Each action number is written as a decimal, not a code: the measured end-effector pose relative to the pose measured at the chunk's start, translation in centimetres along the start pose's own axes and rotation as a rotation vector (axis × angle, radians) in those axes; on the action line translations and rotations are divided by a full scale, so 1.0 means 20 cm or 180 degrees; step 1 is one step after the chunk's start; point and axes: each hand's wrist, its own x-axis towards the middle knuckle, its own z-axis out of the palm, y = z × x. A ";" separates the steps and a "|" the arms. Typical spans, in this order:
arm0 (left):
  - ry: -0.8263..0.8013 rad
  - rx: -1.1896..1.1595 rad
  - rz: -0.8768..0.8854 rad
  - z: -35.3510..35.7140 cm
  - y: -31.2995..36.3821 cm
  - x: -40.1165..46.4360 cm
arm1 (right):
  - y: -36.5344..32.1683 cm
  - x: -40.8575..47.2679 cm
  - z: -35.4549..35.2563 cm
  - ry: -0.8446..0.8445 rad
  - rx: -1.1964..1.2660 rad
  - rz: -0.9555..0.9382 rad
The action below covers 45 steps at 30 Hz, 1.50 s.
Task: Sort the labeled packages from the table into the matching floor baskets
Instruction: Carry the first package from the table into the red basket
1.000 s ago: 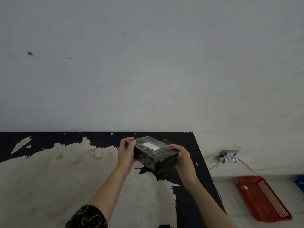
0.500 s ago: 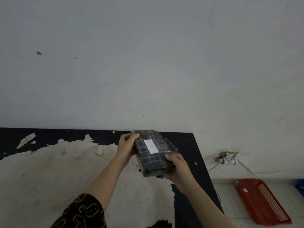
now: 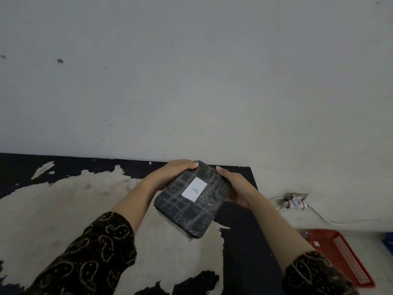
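A dark wrapped package [image 3: 187, 211] with a white label reading "A" is held up over the table, its labeled face tilted toward me. My left hand [image 3: 170, 174] grips its far left edge. My right hand [image 3: 232, 187] cups its right side. The worn black table [image 3: 53, 209] with peeled pale patches lies under it. A red basket [image 3: 325, 243] with a small white label sits on the floor to the right, past the table's edge.
A blue container's edge [image 3: 388, 241] shows at the far right on the floor. A wall socket with a red and white plug [image 3: 294, 204] and a white cable sit low on the wall. The plain wall stands right behind the table.
Both hands have turned the package so that its labeled face points at me and brought it closer. The view has dropped and the sleeves now show.
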 end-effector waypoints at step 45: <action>0.4209 -0.0010 0.0233 -0.24 -0.92 -2.13 | 0.45 -0.64 1.48 -0.0748 -0.0632 -0.0876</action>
